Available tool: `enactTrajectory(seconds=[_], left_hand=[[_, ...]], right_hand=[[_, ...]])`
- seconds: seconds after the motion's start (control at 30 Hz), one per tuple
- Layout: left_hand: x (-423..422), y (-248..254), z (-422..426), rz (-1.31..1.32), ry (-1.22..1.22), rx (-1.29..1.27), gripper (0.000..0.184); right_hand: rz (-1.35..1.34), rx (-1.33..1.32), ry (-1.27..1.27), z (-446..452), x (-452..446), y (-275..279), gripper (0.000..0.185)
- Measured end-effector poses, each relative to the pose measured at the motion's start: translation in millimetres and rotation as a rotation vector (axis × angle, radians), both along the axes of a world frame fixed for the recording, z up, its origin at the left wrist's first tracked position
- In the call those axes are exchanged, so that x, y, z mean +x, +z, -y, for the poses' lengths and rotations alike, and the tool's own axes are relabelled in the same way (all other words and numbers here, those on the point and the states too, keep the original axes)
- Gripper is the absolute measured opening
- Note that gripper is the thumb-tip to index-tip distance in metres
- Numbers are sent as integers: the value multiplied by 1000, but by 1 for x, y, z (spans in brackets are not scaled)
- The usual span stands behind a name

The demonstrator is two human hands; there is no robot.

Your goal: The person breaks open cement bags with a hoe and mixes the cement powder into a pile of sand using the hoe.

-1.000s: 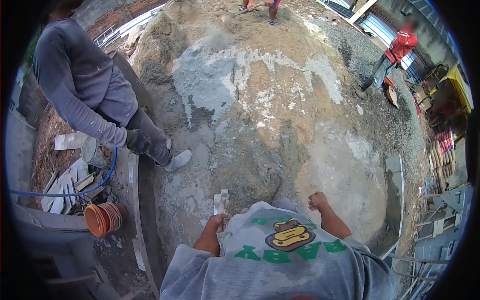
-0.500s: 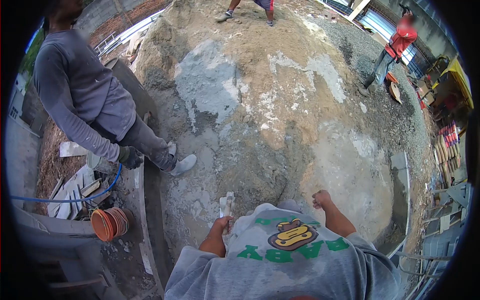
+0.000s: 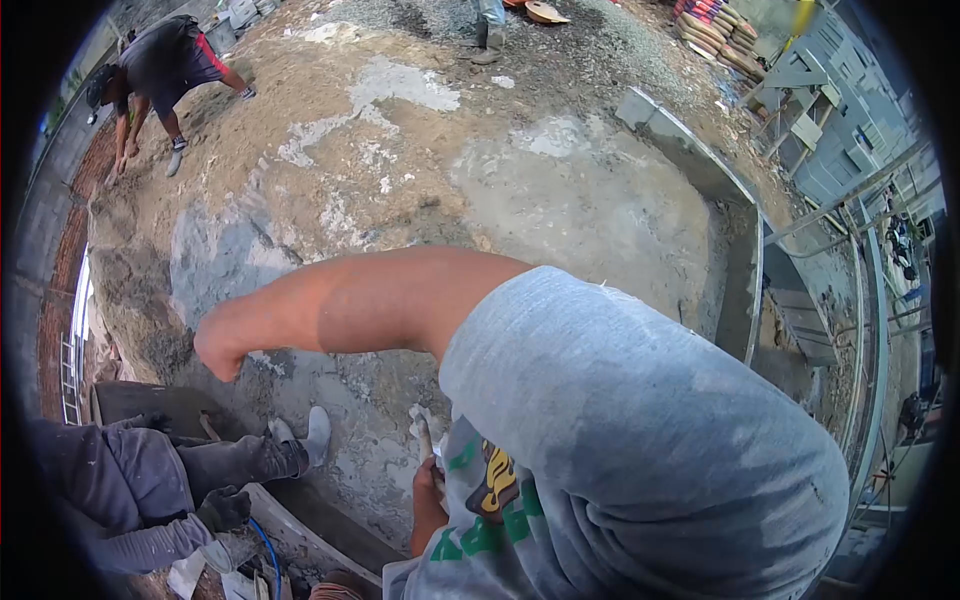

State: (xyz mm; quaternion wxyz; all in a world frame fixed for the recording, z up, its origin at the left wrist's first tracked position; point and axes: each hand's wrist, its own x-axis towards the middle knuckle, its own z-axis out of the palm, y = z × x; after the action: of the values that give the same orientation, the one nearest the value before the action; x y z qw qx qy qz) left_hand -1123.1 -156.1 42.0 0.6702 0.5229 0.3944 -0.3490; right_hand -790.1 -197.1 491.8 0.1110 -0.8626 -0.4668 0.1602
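My left hand [image 3: 429, 478] is wrapped round the handle of a trowel [image 3: 424, 432], low in the view beside my shirt. The trowel's blade is smeared with grey mortar and partly hidden. My right arm reaches across to the left, and my right hand [image 3: 219, 345] is raised over the grey patch of mortar [image 3: 215, 245], its fingers pointing down and hard to make out. Beyond lies a mound of sand [image 3: 280, 95] with pale powder on it. A wet grey area [image 3: 600, 210] spreads to the right.
A co-worker [image 3: 130, 480] with gloved hands and white boots stands at the lower left. Another person [image 3: 170, 65] bends over at the upper left. Boards [image 3: 740, 190] edge the mortar on the right. Stacked sacks [image 3: 715, 35] and a blue hose [image 3: 270, 550] are in view.
The view has turned to the right. My right arm has swung up and across to the left. The trowel stays in my left hand. The far person now bends down.
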Motion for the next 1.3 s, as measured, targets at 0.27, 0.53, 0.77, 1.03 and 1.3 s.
enactTrajectory(seconds=[0.27,0.53,0.77,1.03,1.3], left_hand=[[0,-7,3,-167,146,-8,27],[4,11,8,-253,248,6,24],[-2,-11,2,-252,301,-63,24],[3,-13,2,-294,235,-44,25],[7,6,9,-290,255,-15,24]], right_hand=[[239,157,325,-92,-69,133,22],[39,277,128,-10,-45,19,23],[-236,-347,-309,227,-17,-289,34],[-574,-482,-627,384,-54,-360,12],[-867,-330,-638,397,-57,-431,12]])
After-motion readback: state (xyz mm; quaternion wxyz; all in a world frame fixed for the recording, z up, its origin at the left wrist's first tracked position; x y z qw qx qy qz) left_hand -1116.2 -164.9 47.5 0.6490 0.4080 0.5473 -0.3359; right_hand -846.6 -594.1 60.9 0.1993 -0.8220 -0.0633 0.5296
